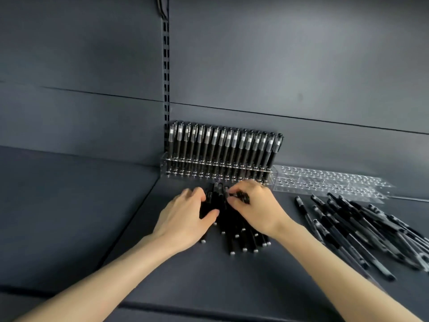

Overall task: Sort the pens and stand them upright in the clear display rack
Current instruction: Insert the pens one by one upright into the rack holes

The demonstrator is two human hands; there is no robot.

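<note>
Gripping a bundle of black pens (231,225) that lies on the dark shelf (220,287), the left hand (185,217) curls its fingers over the bundle's left side, thumb pressed against the near side. Right hand (257,210) has bent fingers, tips pinching a black pen end (242,196); which pen it belongs to is too blurred to tell. The bundle sits just near of the clear display rack (164,167), whose far row holds upright pens (222,145). Empty clear rack (325,182) lies to the right. Loose pen pile (359,233) at right is motion-blurred and cut off by the frame edge.
</note>
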